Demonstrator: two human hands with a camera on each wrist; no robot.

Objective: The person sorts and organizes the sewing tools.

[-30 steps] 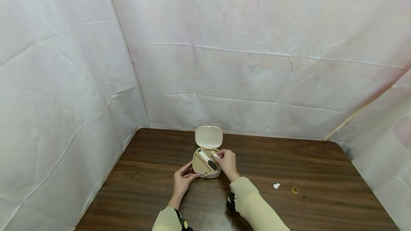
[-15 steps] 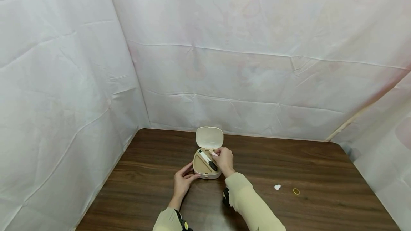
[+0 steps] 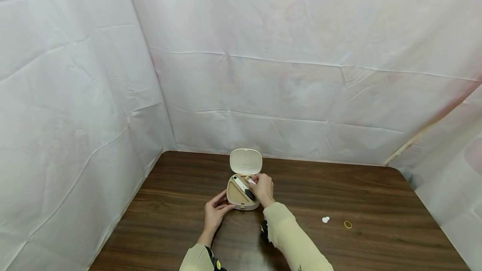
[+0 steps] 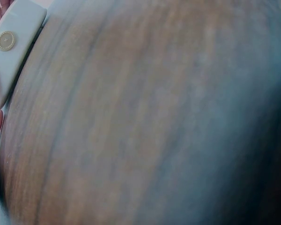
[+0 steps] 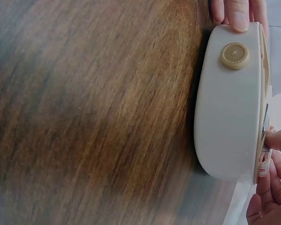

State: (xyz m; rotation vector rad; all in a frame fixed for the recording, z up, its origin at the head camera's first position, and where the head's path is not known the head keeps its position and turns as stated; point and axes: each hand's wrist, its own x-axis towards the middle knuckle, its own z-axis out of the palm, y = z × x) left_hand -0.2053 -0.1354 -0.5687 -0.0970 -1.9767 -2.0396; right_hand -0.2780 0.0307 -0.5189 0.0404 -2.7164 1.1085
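Observation:
A cream case (image 3: pixel 237 206) stands on the table with its lid (image 3: pixel 246 161) raised at the back. Inside is a tan insert (image 3: pixel 235 195) with a white tool with a black end (image 3: pixel 244 188) lying slantwise across it. My left hand (image 3: pixel 213 217) holds the case at its front left corner, thumb at the front. Over the insert's back right part, my right hand (image 3: pixel 263 188) pinches a small pale piece (image 3: pixel 250 180); the right wrist view shows white with red marks (image 5: pixel 263 169) near these fingertips, its kind unclear. A round tan button (image 5: pixel 234 56) sits on the case's front.
Right of the arms, a small white rounded piece (image 3: pixel 325 219) and a thin yellow ring (image 3: pixel 348 224) lie on the dark wooden table (image 3: pixel 180 204). Pale cloth (image 3: pixel 286 95) hangs behind the table and along both sides.
My right hand has moved slightly left and back with the small pale piece, deeper over the insert. The left hand keeps its hold on the case.

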